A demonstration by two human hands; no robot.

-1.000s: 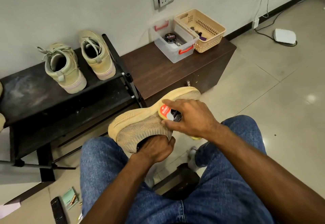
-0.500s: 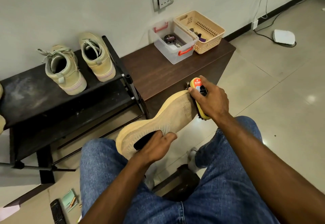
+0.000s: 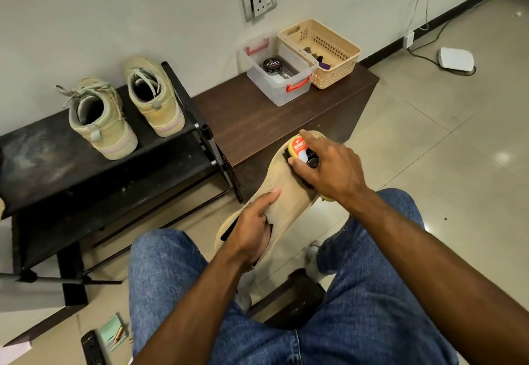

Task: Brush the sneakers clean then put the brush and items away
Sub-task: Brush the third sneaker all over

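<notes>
A tan knit sneaker (image 3: 286,192) hangs in the air above my knees, toe pointing away from me. My left hand (image 3: 254,224) grips it at the collar, thumb lying on the upper. My right hand (image 3: 329,170) holds a yellow shoe brush with a red label (image 3: 299,147) and presses it onto the toe end of the upper. The bristles are mostly hidden under my fingers. Two pale green high-top sneakers (image 3: 103,118) (image 3: 154,98) stand on the black shoe rack (image 3: 43,164) at the left.
A clear plastic box with red handles (image 3: 279,89), holding a polish tin (image 3: 272,65), and a beige basket (image 3: 329,49) sit on the brown cabinet (image 3: 257,118) by the wall. A remote and a notepad (image 3: 113,333) lie on the floor at lower left. A white device (image 3: 455,59) with a cable lies at right.
The sneaker has turned so its upper faces me and its toe points further away. My right hand brought the brush from the toe's tip back onto the upper.
</notes>
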